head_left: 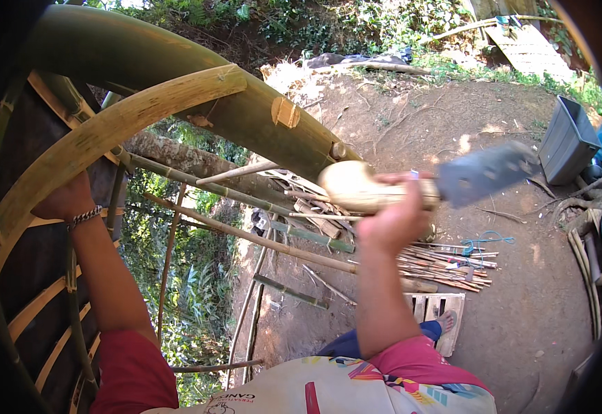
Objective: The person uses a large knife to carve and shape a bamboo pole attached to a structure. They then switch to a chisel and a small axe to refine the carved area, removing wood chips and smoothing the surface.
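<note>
My right hand (397, 224) is closed around the wooden handle of a machete (484, 174), raised in front of me. Its broad dark blade points right and is slightly blurred, and the thick rounded butt of the handle juts out to the left. My left hand (66, 196), with a bracelet at the wrist, is up against the underside of a wide curved bamboo strip (121, 114). That strip hides its fingers. Behind the strip a thick green bamboo pole (246, 127) slants down to the right, with a pale cut patch on it and a peg near its lower end.
Dark panelling with bamboo slats (42, 303) fills the left side. Thinner bamboo poles (246, 238) cross below the thick one. On the dirt lie a bundle of sticks (446, 265) and blue cord (494, 238). My foot rests on a wooden pallet (456, 324). A grey bin (567, 141) stands far right.
</note>
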`<act>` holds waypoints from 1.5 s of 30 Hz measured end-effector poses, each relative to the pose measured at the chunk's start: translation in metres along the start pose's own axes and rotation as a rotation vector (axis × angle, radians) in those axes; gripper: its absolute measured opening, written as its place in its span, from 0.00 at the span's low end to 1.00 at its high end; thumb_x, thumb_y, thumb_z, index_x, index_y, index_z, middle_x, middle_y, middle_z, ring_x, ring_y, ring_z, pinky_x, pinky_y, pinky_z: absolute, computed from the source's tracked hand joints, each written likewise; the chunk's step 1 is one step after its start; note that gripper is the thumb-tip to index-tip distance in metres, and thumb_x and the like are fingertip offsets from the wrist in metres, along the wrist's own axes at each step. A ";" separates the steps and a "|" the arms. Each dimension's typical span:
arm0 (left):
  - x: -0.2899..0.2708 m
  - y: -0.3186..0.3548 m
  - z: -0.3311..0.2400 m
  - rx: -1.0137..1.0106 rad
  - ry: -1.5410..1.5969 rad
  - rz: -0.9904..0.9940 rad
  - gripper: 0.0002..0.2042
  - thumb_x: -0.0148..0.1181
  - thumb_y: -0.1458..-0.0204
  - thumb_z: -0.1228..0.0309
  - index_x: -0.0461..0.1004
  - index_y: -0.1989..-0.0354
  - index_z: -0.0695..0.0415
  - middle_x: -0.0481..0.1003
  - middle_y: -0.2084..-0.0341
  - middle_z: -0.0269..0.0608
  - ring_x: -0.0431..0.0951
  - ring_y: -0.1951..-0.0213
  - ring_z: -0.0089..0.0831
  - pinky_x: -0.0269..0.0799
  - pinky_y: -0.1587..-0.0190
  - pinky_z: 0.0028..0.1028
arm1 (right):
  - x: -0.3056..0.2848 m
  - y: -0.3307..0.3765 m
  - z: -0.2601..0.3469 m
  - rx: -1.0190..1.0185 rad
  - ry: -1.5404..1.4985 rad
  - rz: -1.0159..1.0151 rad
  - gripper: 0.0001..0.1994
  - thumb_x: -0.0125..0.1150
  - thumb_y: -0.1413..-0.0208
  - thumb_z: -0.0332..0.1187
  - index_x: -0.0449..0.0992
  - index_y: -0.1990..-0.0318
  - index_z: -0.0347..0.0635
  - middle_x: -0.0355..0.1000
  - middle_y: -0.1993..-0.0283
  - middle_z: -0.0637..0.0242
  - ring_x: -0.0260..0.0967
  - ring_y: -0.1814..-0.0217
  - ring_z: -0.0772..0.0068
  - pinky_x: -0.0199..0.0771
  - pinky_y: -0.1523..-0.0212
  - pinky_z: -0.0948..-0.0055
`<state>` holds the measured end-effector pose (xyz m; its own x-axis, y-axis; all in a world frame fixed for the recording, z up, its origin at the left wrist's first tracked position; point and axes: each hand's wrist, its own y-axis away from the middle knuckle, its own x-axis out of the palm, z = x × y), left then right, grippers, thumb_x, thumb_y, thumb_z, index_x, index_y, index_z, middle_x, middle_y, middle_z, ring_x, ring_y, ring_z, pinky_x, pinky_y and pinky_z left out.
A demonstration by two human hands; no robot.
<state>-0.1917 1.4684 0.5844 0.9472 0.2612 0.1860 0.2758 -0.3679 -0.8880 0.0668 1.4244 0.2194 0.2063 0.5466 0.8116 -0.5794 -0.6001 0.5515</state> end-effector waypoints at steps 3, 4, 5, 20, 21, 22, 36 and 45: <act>0.010 -0.001 0.005 0.005 0.009 0.008 0.30 0.38 0.43 0.40 0.67 0.43 0.50 0.66 0.42 0.38 0.63 0.38 0.44 0.57 0.40 0.59 | -0.003 0.044 -0.046 0.688 0.080 0.582 0.12 0.54 0.45 0.23 0.65 0.53 0.37 0.68 0.71 0.63 0.71 0.74 0.71 0.76 0.71 0.70; 0.015 0.000 0.011 0.003 0.000 0.016 0.30 0.38 0.43 0.40 0.66 0.43 0.50 0.66 0.42 0.38 0.62 0.38 0.44 0.57 0.40 0.59 | -0.003 0.047 -0.045 0.763 -0.015 0.605 0.12 0.54 0.46 0.22 0.65 0.53 0.37 0.67 0.71 0.63 0.71 0.74 0.71 0.77 0.71 0.70; 0.004 -0.002 0.005 0.017 -0.014 0.002 0.30 0.38 0.43 0.40 0.66 0.43 0.50 0.66 0.42 0.38 0.62 0.38 0.44 0.57 0.39 0.59 | 0.000 0.034 -0.026 0.769 -0.058 0.645 0.13 0.53 0.46 0.22 0.65 0.53 0.37 0.67 0.71 0.63 0.71 0.74 0.71 0.77 0.71 0.69; -0.043 -0.021 0.002 0.863 -1.302 0.016 0.27 0.40 0.42 0.44 0.69 0.46 0.52 0.70 0.46 0.40 0.66 0.40 0.44 0.60 0.40 0.57 | -0.008 -0.008 0.019 0.260 -0.110 0.531 0.11 0.53 0.44 0.23 0.65 0.54 0.39 0.68 0.73 0.65 0.70 0.75 0.72 0.77 0.70 0.67; -0.038 -0.017 0.003 0.762 -1.134 -0.005 0.27 0.40 0.42 0.44 0.69 0.47 0.52 0.70 0.46 0.40 0.66 0.40 0.44 0.60 0.40 0.57 | -0.004 -0.011 0.016 0.138 -0.141 0.385 0.09 0.52 0.44 0.24 0.65 0.55 0.39 0.68 0.73 0.66 0.70 0.73 0.72 0.77 0.68 0.67; -0.004 0.000 0.003 0.355 -0.514 -0.021 0.27 0.40 0.42 0.44 0.69 0.47 0.52 0.69 0.45 0.41 0.66 0.39 0.44 0.59 0.40 0.58 | -0.001 -0.015 0.012 -0.005 -0.178 0.232 0.08 0.52 0.43 0.24 0.65 0.57 0.39 0.68 0.73 0.66 0.69 0.72 0.72 0.77 0.66 0.66; -0.071 -0.059 0.034 0.603 -0.992 0.184 0.27 0.48 0.44 0.45 0.68 0.49 0.56 0.71 0.47 0.39 0.71 0.45 0.40 0.68 0.47 0.52 | 0.003 0.023 -0.038 -0.126 0.319 0.196 0.11 0.51 0.45 0.23 0.65 0.55 0.38 0.67 0.72 0.65 0.71 0.71 0.71 0.77 0.65 0.67; -0.061 -0.042 0.004 0.879 -1.415 0.086 0.32 0.61 0.55 0.41 0.73 0.54 0.60 0.76 0.54 0.41 0.75 0.50 0.40 0.70 0.50 0.45 | -0.004 -0.007 0.016 0.188 -0.094 0.375 0.08 0.54 0.44 0.25 0.65 0.57 0.41 0.67 0.73 0.66 0.70 0.73 0.72 0.77 0.68 0.64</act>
<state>-0.2617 1.4715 0.6089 -0.0675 0.9958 0.0613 -0.4001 0.0292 -0.9160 0.0827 1.4165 0.2156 0.0852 0.2200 0.9718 -0.4760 -0.8478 0.2337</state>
